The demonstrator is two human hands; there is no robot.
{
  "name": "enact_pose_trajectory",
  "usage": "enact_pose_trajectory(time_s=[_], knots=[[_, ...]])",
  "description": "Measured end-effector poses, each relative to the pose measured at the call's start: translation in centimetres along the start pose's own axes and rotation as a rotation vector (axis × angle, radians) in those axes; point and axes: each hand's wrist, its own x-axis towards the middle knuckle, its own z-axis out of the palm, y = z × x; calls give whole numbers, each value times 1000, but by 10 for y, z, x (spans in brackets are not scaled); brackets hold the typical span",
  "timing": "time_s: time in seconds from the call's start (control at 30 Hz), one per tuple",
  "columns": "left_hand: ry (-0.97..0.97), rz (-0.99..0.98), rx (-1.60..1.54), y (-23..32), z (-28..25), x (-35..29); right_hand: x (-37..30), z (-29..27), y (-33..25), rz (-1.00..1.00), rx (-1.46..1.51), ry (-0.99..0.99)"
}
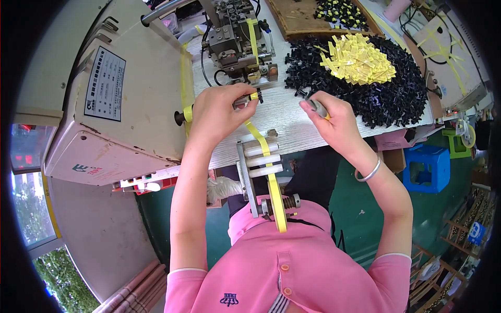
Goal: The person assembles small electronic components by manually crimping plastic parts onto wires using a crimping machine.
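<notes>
My left hand [222, 107] is at the front of a small metal taping machine [232, 44], its thumb and forefinger closed around a small black part with a yellow band [254, 96]. To the right, my right hand [336, 117] is closed on a short grey tool with a yellow end [319, 108]; its exact kind is unclear. The tool's dark tip points toward a heap of small black plastic parts [360, 101]. A strip of yellow tape [276, 193] runs from a roll near my body, past white rollers [264, 160], up beneath my left hand.
Cut yellow tape pieces [357, 60] lie on top of the black heap. Behind it stands a wooden tray [297, 23] with black-and-yellow parts. A beige metal cabinet [125, 141] borders the left side. A blue stool [426, 167] stands on the green floor at right.
</notes>
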Motion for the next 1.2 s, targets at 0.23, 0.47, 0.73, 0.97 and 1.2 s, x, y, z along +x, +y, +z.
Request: enact_pose_trajectory(time_s=[0.23,0.47,0.73,0.97,1.2], knots=[[66,19,272,-8,3,-4,38,44,-15,-340,-287,-89],[142,64,371,-12,5,-12,65,-7,16,-196,-600,-117],[160,100,359,-10,9,-7,164,-82,91,-89,-891,232],[126,61,366,-12,9,-8,170,7,48,533,-297,-340],[140,70,367,-12,9,-8,171,29,54,445,-620,-349]])
